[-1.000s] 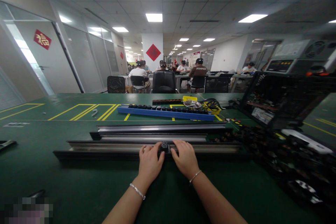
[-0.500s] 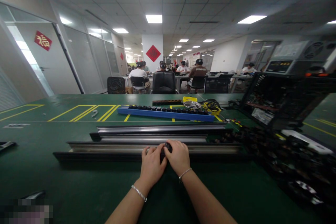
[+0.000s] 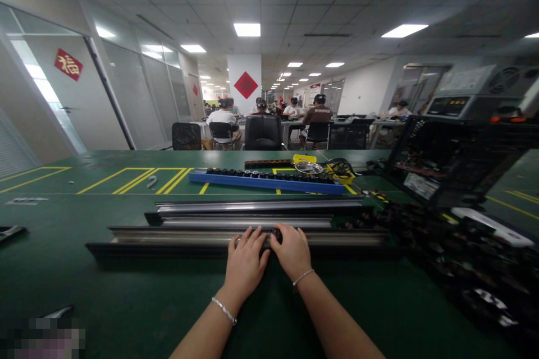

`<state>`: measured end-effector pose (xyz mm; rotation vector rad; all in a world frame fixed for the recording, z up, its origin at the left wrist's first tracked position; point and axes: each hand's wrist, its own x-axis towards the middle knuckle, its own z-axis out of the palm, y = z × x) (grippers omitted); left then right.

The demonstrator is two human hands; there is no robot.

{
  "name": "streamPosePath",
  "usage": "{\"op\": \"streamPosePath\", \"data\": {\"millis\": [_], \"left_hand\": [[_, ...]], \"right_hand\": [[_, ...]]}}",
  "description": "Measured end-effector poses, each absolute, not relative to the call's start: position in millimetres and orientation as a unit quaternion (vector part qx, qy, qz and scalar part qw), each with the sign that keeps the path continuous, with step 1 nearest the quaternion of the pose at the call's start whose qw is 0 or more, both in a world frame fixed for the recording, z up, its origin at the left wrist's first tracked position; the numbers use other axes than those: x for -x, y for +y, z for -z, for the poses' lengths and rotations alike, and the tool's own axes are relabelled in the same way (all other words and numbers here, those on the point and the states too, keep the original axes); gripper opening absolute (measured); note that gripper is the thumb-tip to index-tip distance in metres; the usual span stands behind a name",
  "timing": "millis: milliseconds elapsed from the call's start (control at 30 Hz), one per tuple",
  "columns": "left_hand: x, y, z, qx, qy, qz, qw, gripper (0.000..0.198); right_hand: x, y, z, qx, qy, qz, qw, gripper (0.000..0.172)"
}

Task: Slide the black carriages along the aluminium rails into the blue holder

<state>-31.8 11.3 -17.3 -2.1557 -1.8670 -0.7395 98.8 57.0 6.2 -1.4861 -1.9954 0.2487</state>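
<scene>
A long metal channel with black edges (image 3: 168,238) lies across the table in front of me. My left hand (image 3: 245,261) rests on the channel's middle, its fingers stretched out and a little apart, and it appears to hold nothing. Just to its right, my right hand (image 3: 293,249) pinches a small black part (image 3: 277,234) at the channel. The part's exact kind is hard to make out, and the fingers hide some of it. Behind lie two more channels, a middle one (image 3: 244,222) and a far one (image 3: 256,206).
A blue rail (image 3: 265,182) lined with black parts lies farther back, near a metal dish (image 3: 309,168) and a yellow tray (image 3: 343,173). Many black parts (image 3: 438,235) heap at right below an opened computer case (image 3: 442,162). Several people sit beyond the table.
My right hand has shifted slightly right with the small black part, away from my left hand. My left fingers have straightened and spread over the channel.
</scene>
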Motion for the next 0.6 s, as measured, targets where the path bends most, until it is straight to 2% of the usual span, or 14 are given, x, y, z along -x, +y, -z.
{"op": "streamPosePath", "data": {"millis": [600], "left_hand": [[31,11,17,0.722,-0.63,0.256,0.124,0.033]], "right_hand": [[-120,62,-1,0.582,-0.746,-0.067,0.317,0.025]]}}
